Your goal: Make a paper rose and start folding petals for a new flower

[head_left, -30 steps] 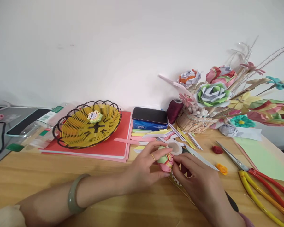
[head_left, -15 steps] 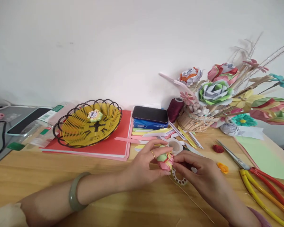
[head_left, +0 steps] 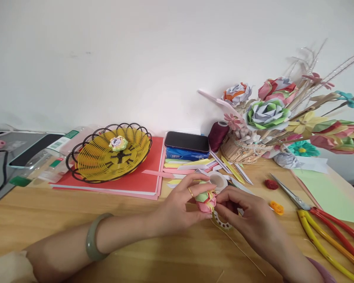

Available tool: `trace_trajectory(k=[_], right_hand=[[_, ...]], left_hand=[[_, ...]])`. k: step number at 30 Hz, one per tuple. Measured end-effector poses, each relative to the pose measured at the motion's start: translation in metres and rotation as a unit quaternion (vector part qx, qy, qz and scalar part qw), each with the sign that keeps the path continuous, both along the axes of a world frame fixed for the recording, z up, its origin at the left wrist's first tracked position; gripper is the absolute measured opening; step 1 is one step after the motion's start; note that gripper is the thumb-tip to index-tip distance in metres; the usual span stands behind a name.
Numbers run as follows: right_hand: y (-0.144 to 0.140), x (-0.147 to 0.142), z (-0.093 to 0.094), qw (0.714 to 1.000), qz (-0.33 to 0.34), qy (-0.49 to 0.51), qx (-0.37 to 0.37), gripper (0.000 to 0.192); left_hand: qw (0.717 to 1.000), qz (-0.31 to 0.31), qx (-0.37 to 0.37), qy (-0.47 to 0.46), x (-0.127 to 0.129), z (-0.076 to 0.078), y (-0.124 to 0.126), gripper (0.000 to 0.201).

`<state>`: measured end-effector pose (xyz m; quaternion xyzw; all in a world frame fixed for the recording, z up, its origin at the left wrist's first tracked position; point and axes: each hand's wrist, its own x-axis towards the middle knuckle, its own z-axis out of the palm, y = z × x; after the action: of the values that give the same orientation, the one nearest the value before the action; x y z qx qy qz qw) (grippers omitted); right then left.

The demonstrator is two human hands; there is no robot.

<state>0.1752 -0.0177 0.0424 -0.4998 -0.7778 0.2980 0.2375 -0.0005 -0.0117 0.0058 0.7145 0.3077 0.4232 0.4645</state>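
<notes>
A small paper flower (head_left: 205,203) in pink, green, yellow and red is held above the table by my left hand (head_left: 177,206), fingers over its top and thumb underneath. At its right edge, my right hand (head_left: 247,208) pinches with thumb and fingers; the exact bit gripped is hidden. Below the flower, a thin beige cord (head_left: 238,247) trails across the wood toward the front. A white ring with holes (head_left: 222,222) lies partly hidden under my hands. Just behind them is a white tape roll (head_left: 220,181).
To the left, a yellow woven basket (head_left: 135,155) holding another paper flower (head_left: 118,143) rests on red paper (head_left: 157,157). Paper strips (head_left: 200,165), a phone (head_left: 186,140) and a thread spool (head_left: 218,135) lie behind. Scissors (head_left: 297,201), pliers-like yellow handles (head_left: 308,232) and a flower arrangement (head_left: 244,145) occupy the right.
Almost nothing differs. The hands keep the same hold on the paper flower, and the view has shifted very slightly.
</notes>
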Motion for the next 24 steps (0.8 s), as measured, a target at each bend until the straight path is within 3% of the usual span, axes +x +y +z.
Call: trace_trajectory(k=[4, 13, 24], right_hand=[[0.0010, -0.0003, 0.0000, 1.000, -0.004, 0.021, -0.006, 0.014], [0.0029, 0.0062, 0.0068, 0.997, 0.058, 0.041, -0.022, 0.019], [0.0026, 0.0021, -0.0002, 0.998, -0.015, 0.039, -0.036, 0.016]], left_hand=[[1.000, -0.006, -0.004, 0.005, -0.0004, 0.0010, 0.0000, 0.049], [1.000, -0.006, -0.020, -0.003, -0.0004, 0.0015, 0.0009, 0.047], [1.000, -0.022, 0.005, 0.003, -0.0011, 0.0000, 0.0001, 0.048]])
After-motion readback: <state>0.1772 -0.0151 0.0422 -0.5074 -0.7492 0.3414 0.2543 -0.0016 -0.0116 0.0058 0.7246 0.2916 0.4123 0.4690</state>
